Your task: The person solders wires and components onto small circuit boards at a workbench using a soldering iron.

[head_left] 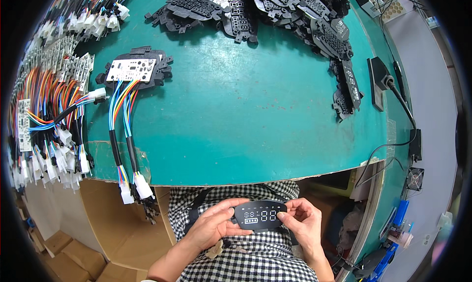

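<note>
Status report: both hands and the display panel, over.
Left hand and right hand both grip the black display panel over lap. Green table ahead. Nothing blocking.

Two hands are at the lower centre of the frame, the left hand (212, 226) and the right hand (303, 224), and between them there is one black display panel (260, 215). One circuit board assembly with wires (133, 71) lies alone at the upper left. The black frames (275, 9) at the top and the wire harnesses (49, 110) at the left are too many to count.
</note>
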A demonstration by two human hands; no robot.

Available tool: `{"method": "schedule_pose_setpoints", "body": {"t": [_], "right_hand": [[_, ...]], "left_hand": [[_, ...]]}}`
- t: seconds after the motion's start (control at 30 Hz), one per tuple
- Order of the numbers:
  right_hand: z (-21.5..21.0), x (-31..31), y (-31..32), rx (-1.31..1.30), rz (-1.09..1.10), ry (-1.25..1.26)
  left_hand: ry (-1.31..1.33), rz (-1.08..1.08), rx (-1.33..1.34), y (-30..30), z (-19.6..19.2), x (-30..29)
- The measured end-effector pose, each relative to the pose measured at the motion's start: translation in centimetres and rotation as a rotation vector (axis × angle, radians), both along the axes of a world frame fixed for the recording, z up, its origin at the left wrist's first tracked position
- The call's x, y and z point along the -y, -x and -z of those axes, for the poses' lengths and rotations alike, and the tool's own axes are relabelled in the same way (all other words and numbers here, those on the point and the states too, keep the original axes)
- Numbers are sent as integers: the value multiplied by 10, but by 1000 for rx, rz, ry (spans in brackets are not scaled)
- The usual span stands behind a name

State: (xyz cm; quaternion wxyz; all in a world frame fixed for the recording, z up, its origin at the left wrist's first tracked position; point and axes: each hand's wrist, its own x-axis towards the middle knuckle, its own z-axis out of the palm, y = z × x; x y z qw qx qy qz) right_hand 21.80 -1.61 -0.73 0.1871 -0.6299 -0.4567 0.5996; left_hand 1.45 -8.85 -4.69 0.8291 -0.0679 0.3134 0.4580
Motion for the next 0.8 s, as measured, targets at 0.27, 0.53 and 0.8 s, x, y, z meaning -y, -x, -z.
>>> {"method": "schedule_pose_setpoints", "body": {"t": [0.27, 0.53, 0.8], "right_hand": [[0, 0, 0, 20, 2, -4], [0, 3, 0, 41, 2, -10], [-8, 3, 9, 176, -148, -216]], "left_hand": [[-19, 60, -118, -2, -3, 0], [-37, 70, -211, -6, -6, -1], [-20, 58, -253, -6, -7, 0]]}}
